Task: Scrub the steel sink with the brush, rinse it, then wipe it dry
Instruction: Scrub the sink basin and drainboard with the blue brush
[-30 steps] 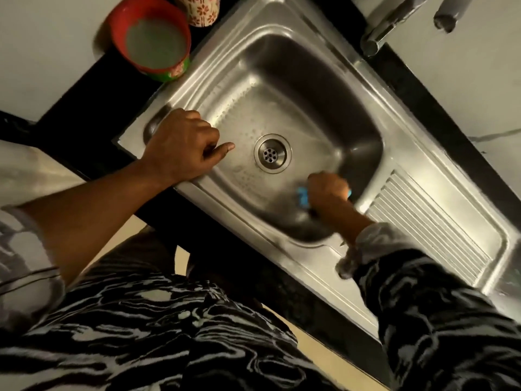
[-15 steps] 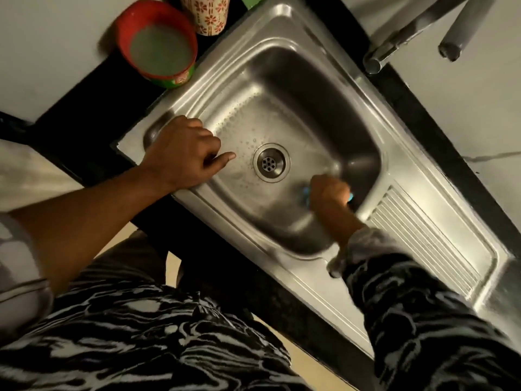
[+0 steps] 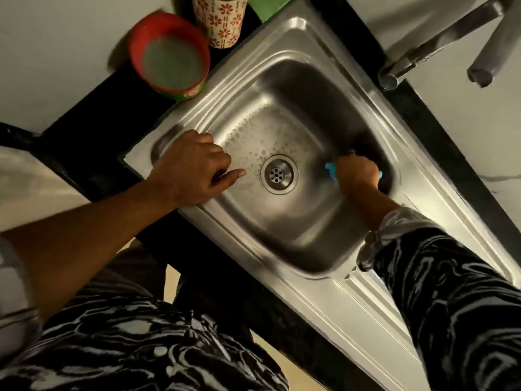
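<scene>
Since a second ago the right hand (image 3: 356,172), fist closed around the blue brush (image 3: 330,170), has moved from 5 o'clock of the drain (image 3: 279,174) to 3 o'clock, so scrubbing of the sink (image 3: 332,292) continues while the half-curled, empty left hand (image 3: 194,167) braces the rim.

No readable text anywhere here. The red bowl (image 3: 172,60) carries some print low on its green band, but it's blurred beyond reading. The patterned cup (image 3: 219,19) shows only red flower motifs, no letters. The steel sink (image 3: 332,300) bears no stamp or brand that can be made out, and neither does the tap (image 3: 428,46). 0 numbers in sight.
</scene>
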